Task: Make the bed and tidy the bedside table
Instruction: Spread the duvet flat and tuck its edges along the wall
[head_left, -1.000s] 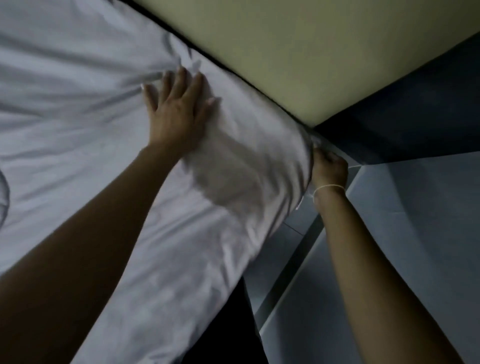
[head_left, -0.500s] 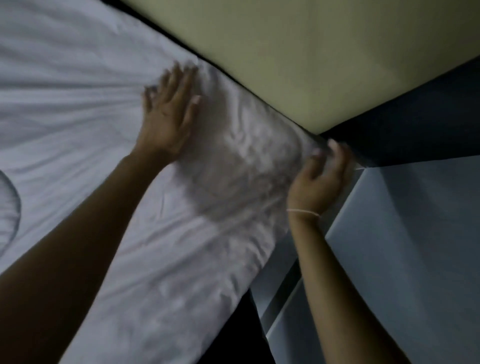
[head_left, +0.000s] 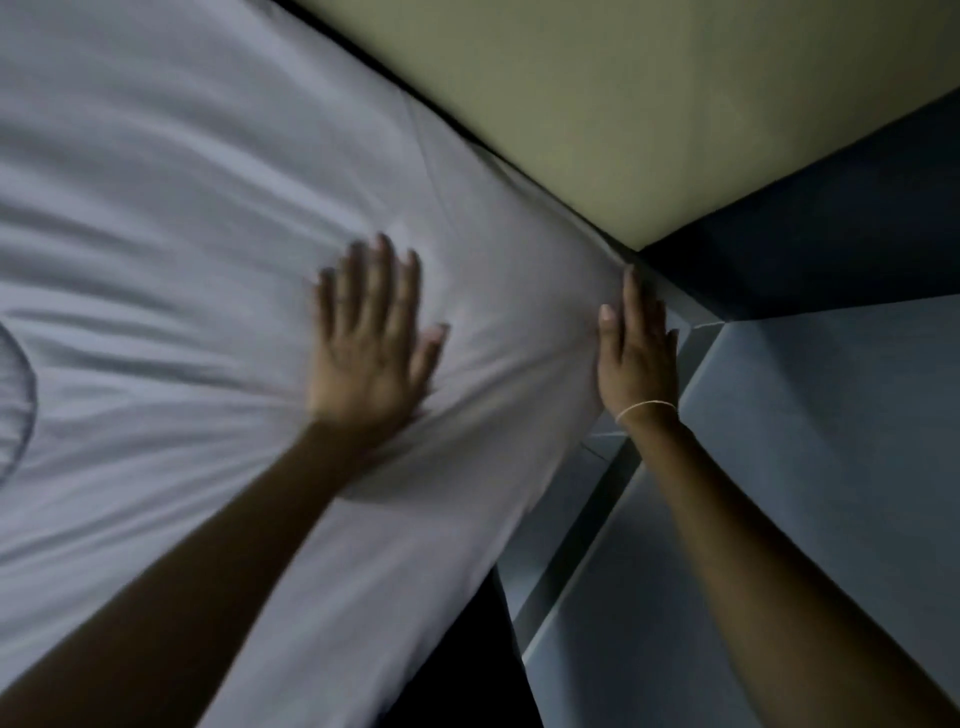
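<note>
Dim light, head view looking down at one corner of the bed. White sheet (head_left: 182, 218) covers the mattress and fills the left and centre of the view; it is pulled over the corner, with creases fanning out leftward from under the left hand. Left hand (head_left: 371, 343) lies flat on the sheet near the corner, palm down, fingers straight and slightly spread, pressing the cloth and grasping nothing; its outline is a little blurred. Right hand (head_left: 636, 348) is set against the side face of the mattress corner, fingers straight and together, pointing up along the edge, thumb resting on the sheet where the cloth bunches into small folds; it looks released rather than clenched, flat against the cloth. Whether any fingertip is tucked behind the fabric cannot be told. A thin pale band (head_left: 647, 408) circles the right wrist. Both forearms are bare and run in from the bottom of the view. Along the far edge of the sheet runs a dark gap, and beyond it a yellowish wall (head_left: 649, 104). To the right of the corner, a dark blue panel (head_left: 831, 228) meets a paler grey-blue panel (head_left: 831, 441) below it. At the far left edge, a curved seam of some rounded cloth item (head_left: 18, 400) lies on the sheet; too little shows to name it.
</note>
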